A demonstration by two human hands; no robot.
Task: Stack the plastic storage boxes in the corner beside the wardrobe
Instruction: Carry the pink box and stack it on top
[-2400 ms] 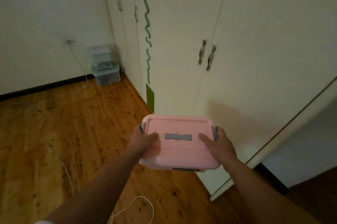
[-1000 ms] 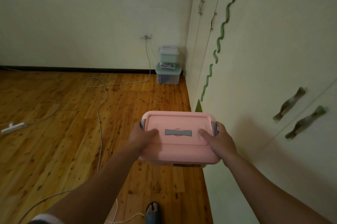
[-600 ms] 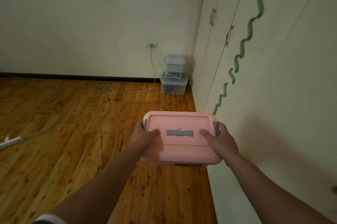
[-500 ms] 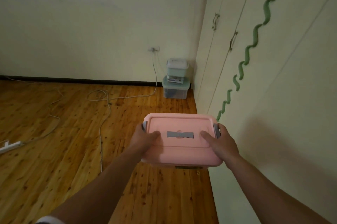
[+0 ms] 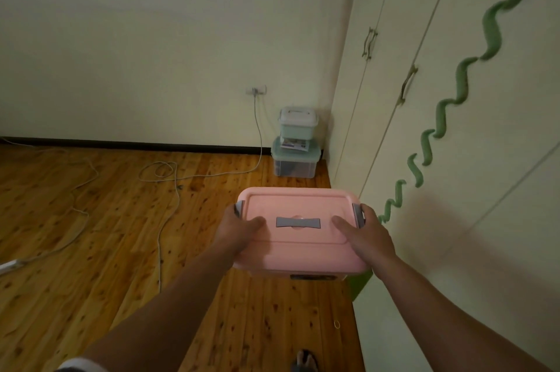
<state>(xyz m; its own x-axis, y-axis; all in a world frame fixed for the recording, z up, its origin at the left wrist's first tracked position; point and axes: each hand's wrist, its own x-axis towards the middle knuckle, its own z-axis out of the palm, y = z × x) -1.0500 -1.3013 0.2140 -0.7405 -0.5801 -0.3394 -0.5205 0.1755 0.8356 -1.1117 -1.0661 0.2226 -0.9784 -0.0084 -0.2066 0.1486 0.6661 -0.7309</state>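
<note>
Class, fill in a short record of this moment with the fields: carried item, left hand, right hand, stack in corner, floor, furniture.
carried item: pink box, lid on, grey clips at both ends
left hand: left hand gripping its left end
right hand: right hand gripping its right end
stack in corner: small box on top of large box
floor: cable trailing over the boards
furniture: wardrobe, doors shut

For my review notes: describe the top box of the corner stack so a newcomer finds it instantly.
Follow the wardrobe to the far corner. Two boxes are stacked there; it is the small box on top, mint body, white lid, smaller than the clear-sided box under it.
</note>
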